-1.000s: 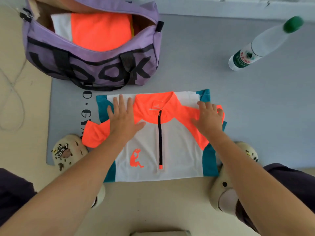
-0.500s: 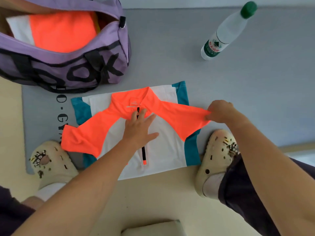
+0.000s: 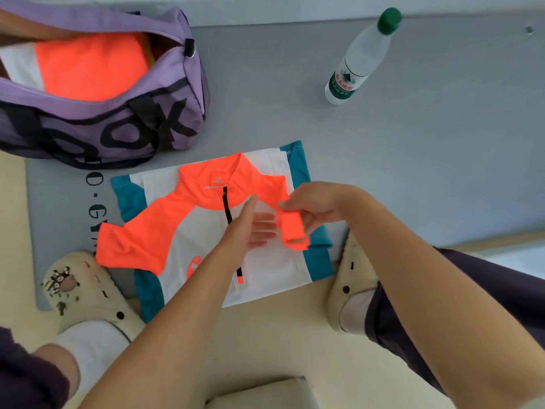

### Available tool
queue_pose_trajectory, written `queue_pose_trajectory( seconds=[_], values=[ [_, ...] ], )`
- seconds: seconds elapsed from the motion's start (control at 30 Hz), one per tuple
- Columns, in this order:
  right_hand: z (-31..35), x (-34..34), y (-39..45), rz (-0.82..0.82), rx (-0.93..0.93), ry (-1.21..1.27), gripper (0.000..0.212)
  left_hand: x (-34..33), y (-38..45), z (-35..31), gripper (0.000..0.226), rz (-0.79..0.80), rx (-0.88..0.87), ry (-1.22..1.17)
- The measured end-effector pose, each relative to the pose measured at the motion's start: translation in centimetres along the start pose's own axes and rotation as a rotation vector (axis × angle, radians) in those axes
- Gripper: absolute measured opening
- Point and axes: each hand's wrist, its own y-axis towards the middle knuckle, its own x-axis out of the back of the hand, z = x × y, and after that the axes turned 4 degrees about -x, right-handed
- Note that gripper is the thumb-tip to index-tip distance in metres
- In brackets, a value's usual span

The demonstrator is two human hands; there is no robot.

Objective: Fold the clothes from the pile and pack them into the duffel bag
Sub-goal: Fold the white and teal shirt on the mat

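Bag (image 3: 165, 93), upper left, holding one folded top; right hand (image 3: 315, 208) fingers pinching shirt (image 3: 203, 231) sleeve (image 3: 290, 231) inward, left hand (image 3: 250, 228) lying flat, pressing; folding barely begun.

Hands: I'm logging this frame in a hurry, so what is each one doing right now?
Left hand: open, fingers straight, over the shirt front.
Right hand: closed, holding the orange sleeve, lifted over the shirt.

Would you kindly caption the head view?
Right hand folds the shirt sleeve inward; left hand steadies it.
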Motion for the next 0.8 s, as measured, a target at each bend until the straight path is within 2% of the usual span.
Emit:
queue_pose_trajectory(
  seconds=[0.03, 0.1, 0.13, 0.2, 0.3, 0.37, 0.47, 0.57, 0.67, 0.73, 0.8],
  values=[
    [0.3, -0.2, 0.3, 0.042, 0.021, 0.058, 0.047, 0.4, 0.0, 0.6, 0.072, 0.051, 0.061, -0.165],
    [1.0, -0.2, 0.7, -0.067, 0.06, -0.002, 0.055, 1.4, 0.1, 1.7, 0.078, 0.105, 0.09, -0.371],
    [1.1, 0.2, 1.0, -0.187, 0.071, -0.058, 0.052, 1.7, 0.0, 2.1, 0.073, 0.094, 0.085, -0.383],
    [1.1, 1.0, 1.9, -0.423, 0.118, -0.145, 0.035, 2.0, 0.4, 3.1, 0.054, 0.016, 0.094, -0.243],
    [0.8, 1.5, 3.7, -0.646, 0.331, -0.272, 0.015, 2.3, 1.6, 4.0, 0.037, -0.102, 0.077, -0.115],
    [1.0, 1.2, 4.8, -0.664, 0.44, -0.367, 0.021, 2.7, 2.1, 4.0, 0.033, -0.132, 0.048, -0.122],
    [1.7, 0.3, 6.2, -0.621, 0.457, -0.488, 0.035, 2.9, 2.3, 3.7, 0.025, -0.102, 0.021, -0.14],
    [2.1, 0.3, 7.5, -0.6, 0.358, -0.811, 0.033, 3.1, 2.1, 4.1, 0.022, -0.083, -0.015, -0.045],
    [2.3, 0.8, 7.7, -0.718, 0.221, -1.074, 0.026, 3.4, 2.2, 4.5, 0.018, -0.089, -0.048, 0.03],
    [2.2, 1.4, 7.4, -0.84, 0.233, -1.064, 0.024, 3.7, 2.4, 4.6, 0.013, -0.117, -0.081, 0.055],
    [1.4, 1.8, 7.0, -0.956, 0.304, -0.87, 0.022, 3.7, 2.7, 4.5, 0.01, -0.161, -0.105, 0.059]
  ],
)
